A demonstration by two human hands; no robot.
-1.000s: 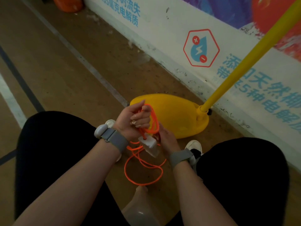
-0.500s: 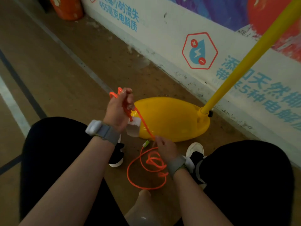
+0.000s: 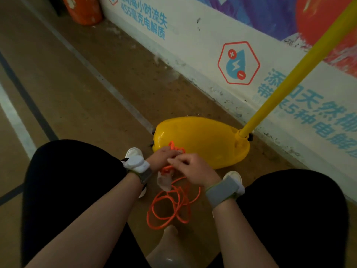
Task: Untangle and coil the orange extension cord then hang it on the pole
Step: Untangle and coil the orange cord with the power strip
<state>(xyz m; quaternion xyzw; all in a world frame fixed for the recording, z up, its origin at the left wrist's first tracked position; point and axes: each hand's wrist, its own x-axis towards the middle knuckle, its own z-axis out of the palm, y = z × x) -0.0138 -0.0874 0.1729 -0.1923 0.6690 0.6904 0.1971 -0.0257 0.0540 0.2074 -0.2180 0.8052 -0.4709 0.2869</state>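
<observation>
Left hand (image 3: 161,158) lowered beside right hand (image 3: 195,171), orange cord (image 3: 168,206) (thin) hanging looped

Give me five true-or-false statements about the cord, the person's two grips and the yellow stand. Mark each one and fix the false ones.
1. The left grip holds a bunch of the orange cord. True.
2. The orange cord hangs on the yellow pole. False: its loose loops lie on the floor in front of the person.
3. The right grip is close beside the left grip. True.
4. The white plug block sits on top of the yellow base. False: it is below the left grip, off the base.
5. The yellow pole rises from one end of the yellow base. True.
</observation>
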